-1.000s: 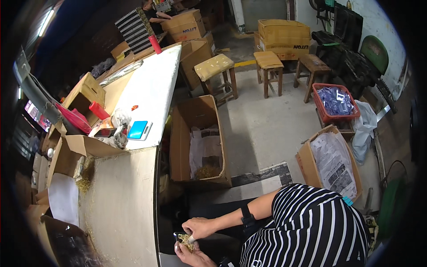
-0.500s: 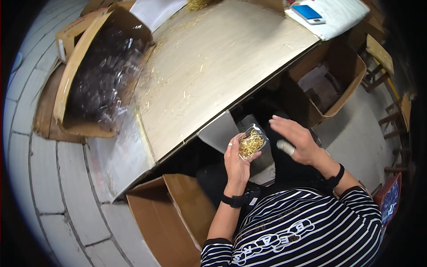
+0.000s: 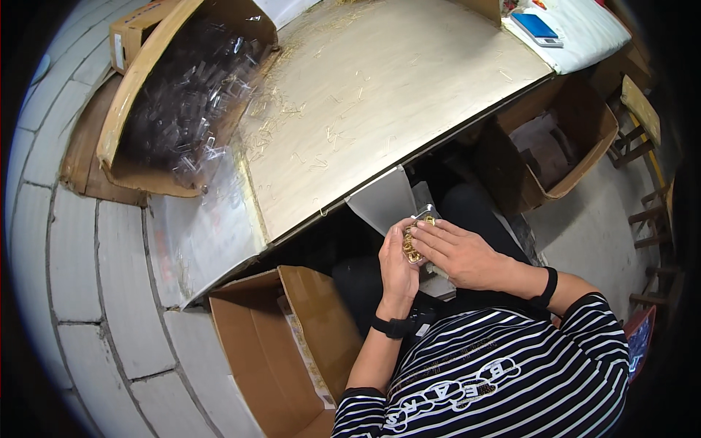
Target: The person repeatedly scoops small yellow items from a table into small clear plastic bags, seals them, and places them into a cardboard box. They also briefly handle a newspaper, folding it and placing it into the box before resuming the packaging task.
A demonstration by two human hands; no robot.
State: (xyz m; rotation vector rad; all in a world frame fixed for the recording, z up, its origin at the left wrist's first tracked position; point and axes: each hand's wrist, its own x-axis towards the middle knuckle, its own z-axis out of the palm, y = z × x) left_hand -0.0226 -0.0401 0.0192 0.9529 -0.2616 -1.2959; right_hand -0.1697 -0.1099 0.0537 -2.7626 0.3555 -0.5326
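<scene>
My left hand [image 3: 396,271] is wrapped round a small clear plastic box [image 3: 412,248] filled with gold-coloured metal pieces, perhaps hooks or clips. Over its top lies my right hand [image 3: 467,257], its fingers stretched out flat and covering part of the pieces. Both hands are above my lap, just off the near edge of the table [image 3: 380,95]. Loose gold wire hooks [image 3: 332,135] are scattered across that tabletop. The right thumb is mostly hidden under the hand.
On the left, a cardboard box [image 3: 120,117] holds many clear plastic boxes [image 3: 193,102]. An open carton [image 3: 255,350] stands below the table at my left, another [image 3: 584,171] at the right. A blue-topped scale [image 3: 539,29] sits at the far right. Wooden stools [image 3: 641,109] stand beyond.
My right hand has come left and down onto the filled plastic box; before, it was apart from it in the air. My left hand still holds the box. The view has shifted slightly.
</scene>
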